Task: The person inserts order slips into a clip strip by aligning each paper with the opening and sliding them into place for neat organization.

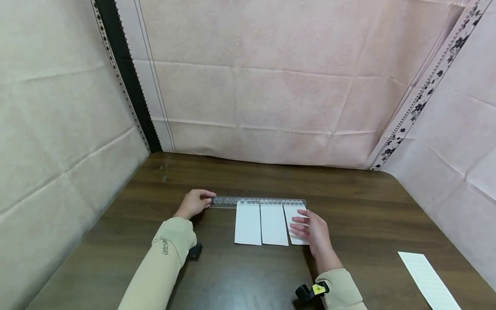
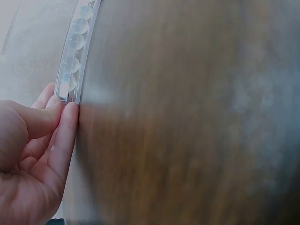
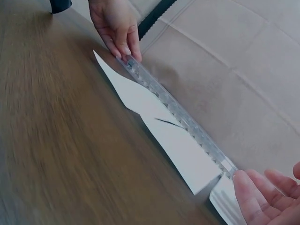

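Observation:
My left hand pinches the left end of a clear plastic ruler patterned with a row of round shapes. In the left wrist view, thumb and fingertips meet at the ruler's end. Under the ruler's lower edge lie three white paper strips side by side: a left strip, a middle strip and a slightly slanted right strip. My right hand is over the right strip, fingers extended and spread, partly covering it. In the right wrist view, its fingertips are right at the ruler's right end.
Another white lined paper strip lies alone on the brown wooden table at the near right. Pale cloth hangs along the table's back and both sides. A black band runs down the back left corner.

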{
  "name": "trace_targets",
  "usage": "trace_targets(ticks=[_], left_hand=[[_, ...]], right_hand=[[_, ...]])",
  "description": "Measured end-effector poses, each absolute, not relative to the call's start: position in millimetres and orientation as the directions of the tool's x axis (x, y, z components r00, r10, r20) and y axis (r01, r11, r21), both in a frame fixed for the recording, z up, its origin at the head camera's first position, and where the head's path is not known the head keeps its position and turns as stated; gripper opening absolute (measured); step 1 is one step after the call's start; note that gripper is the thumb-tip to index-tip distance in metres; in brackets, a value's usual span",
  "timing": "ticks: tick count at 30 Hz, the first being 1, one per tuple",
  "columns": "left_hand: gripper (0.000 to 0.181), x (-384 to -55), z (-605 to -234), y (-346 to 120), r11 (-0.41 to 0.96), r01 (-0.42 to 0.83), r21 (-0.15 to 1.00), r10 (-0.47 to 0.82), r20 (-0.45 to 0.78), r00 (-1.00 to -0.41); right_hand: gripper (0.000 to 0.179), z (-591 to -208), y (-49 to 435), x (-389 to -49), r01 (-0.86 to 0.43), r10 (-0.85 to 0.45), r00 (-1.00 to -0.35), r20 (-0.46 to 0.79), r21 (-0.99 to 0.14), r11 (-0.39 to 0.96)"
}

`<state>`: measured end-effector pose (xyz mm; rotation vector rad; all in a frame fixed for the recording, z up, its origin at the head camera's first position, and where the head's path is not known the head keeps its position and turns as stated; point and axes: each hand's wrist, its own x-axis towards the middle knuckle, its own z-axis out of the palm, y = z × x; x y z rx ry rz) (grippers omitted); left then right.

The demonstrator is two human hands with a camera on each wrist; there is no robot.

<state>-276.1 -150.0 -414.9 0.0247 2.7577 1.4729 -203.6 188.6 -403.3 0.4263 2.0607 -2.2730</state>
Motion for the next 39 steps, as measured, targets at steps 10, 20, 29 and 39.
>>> trace_targets(ticks=[10, 20, 29, 39], left_hand=[[0.021, -276.7, -414.8, -150.5, 0.557, 0.011, 0.831, 0.027, -0.004, -1.000], [0.021, -276.5, -414.2, -150.2, 0.558, 0.001, 0.830, 0.019, -0.011, -1.000], [0.021, -276.5, -413.4, -149.7, 0.558, 0.012, 0.830, 0.025, -0.003, -1.000], [0.022, -274.8, -412.7, -150.0, 0.555, -0.001, 0.832, 0.024, -0.017, -1.000]], right_hand=[[0.046, -404.2, 203.1, -201.6, 0.231, 0.178, -0.952, -0.249, -0.966, -0.116], [0.045, -403.5, 218.1, -199.5, 0.230, 0.184, -0.952, -0.245, -0.968, -0.102], [0.047, -403.9, 234.1, -196.7, 0.225, 0.199, -0.951, -0.237, -0.971, -0.084], [0.048, -403.3, 250.0, -192.2, 0.221, 0.193, -0.952, -0.237, -0.970, -0.104]])
